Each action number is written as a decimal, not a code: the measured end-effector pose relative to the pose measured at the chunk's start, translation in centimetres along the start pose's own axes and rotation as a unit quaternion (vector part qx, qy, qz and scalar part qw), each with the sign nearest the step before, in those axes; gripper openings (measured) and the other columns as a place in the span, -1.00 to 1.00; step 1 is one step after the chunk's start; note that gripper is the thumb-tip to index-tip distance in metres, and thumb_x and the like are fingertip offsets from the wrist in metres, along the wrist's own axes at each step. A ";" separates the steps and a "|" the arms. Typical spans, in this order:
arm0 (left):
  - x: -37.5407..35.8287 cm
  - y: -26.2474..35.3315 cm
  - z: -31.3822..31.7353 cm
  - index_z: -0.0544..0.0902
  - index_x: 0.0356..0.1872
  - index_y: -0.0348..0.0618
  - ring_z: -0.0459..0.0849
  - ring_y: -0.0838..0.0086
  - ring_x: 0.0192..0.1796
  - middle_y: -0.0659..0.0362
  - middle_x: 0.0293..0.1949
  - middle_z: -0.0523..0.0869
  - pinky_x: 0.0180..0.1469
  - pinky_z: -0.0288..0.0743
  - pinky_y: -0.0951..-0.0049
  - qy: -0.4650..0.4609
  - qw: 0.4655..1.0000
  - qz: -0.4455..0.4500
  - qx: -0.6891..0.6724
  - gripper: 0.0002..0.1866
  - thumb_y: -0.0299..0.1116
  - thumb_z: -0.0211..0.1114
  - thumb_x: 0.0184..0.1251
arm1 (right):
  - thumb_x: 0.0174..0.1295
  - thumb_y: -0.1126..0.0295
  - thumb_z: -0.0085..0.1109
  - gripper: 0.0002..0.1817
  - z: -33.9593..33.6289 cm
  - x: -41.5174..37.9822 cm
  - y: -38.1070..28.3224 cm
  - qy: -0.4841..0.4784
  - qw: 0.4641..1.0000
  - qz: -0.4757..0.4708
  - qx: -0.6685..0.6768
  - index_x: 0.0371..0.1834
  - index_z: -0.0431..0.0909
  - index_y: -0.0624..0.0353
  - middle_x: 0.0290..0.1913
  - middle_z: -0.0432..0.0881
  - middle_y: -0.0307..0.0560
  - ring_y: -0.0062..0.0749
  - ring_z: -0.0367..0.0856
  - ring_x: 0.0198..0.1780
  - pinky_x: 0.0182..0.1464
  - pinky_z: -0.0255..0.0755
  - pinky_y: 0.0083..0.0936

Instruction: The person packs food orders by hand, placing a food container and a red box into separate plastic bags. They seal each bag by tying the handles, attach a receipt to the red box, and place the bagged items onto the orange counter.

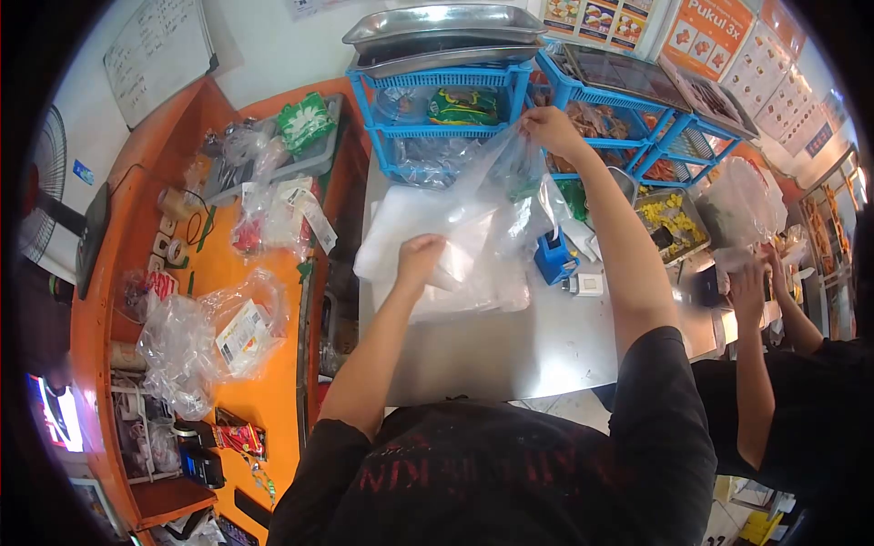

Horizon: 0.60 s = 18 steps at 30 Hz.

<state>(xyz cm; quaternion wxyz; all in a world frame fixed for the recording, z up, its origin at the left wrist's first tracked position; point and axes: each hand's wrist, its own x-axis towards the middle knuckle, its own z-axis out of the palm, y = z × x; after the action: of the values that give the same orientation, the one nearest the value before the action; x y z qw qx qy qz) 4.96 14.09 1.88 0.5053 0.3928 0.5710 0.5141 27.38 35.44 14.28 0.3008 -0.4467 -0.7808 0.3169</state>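
My left hand is closed on the near edge of a white packet wrapped in clear plastic. Higher up, in front of the blue rack, my right hand pinches the top of a clear plastic bag and holds it raised. The bag hangs down toward the packet. More white plastic-wrapped packs lie under and beside my left hand on the metal table. A blue tape dispenser and a small white device stand right of the bag.
Blue racks with metal trays stand at the back. An orange counter with plastic bags is on the left. On the right, a tray of yellow pieces sits near another person's hands.
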 end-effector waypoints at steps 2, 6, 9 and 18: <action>0.4 2.1 -0.3 0.64 -0.30 -0.29 0.56 0.61 -0.34 0.24 -0.38 0.65 -0.24 0.40 0.63 0.001 0.995 -0.005 -0.098 -0.85 -0.43 0.18 0.20 | 0.10 0.42 0.07 -0.83 0.5 -0.6 0.4 0.122 0.989 -0.034 -0.071 -0.34 0.56 0.30 -0.33 0.61 0.02 -0.23 0.57 -0.29 -0.18 0.42 -0.42; 0.5 1.7 2.1 0.65 -0.29 -0.28 0.58 0.52 -0.35 0.23 -0.39 0.67 -0.22 0.41 0.56 -0.028 0.989 0.026 -0.146 -0.78 -0.34 0.12 0.27 | 0.05 0.41 0.13 -0.82 1.5 -2.9 -1.4 0.298 0.941 -0.118 -0.111 -0.30 0.53 0.28 -0.22 0.58 0.07 -0.08 0.55 -0.18 -0.10 0.40 -0.36; -1.9 -1.8 3.3 0.57 -0.07 -0.27 0.56 0.54 -0.31 0.19 -0.26 0.68 -0.20 0.41 0.54 -0.167 0.818 0.386 0.391 -0.67 -0.27 0.21 0.22 | 0.04 0.45 0.13 -0.84 3.8 -5.1 -2.5 0.222 0.969 -0.103 -0.040 -0.33 0.53 0.27 -0.31 0.58 0.04 -0.15 0.57 -0.23 -0.14 0.43 -0.37; -4.8 -0.8 -0.3 0.54 -0.03 -0.20 0.29 0.15 0.22 -0.01 0.06 0.49 0.33 -0.11 -0.05 0.001 0.760 0.266 0.593 -0.58 -0.19 0.24 0.13 | 0.07 0.38 0.17 -0.86 17.2 -9.1 2.1 -0.098 0.986 -0.082 0.104 -0.33 0.58 0.18 -0.35 0.63 -0.11 -0.35 0.60 -0.25 -0.20 0.47 -0.48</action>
<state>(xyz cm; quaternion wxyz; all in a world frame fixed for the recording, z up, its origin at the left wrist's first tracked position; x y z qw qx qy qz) 5.62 9.24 1.90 0.0139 0.7492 0.6352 0.1869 19.30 24.32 0.36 0.2928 -0.3137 -0.8034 0.4129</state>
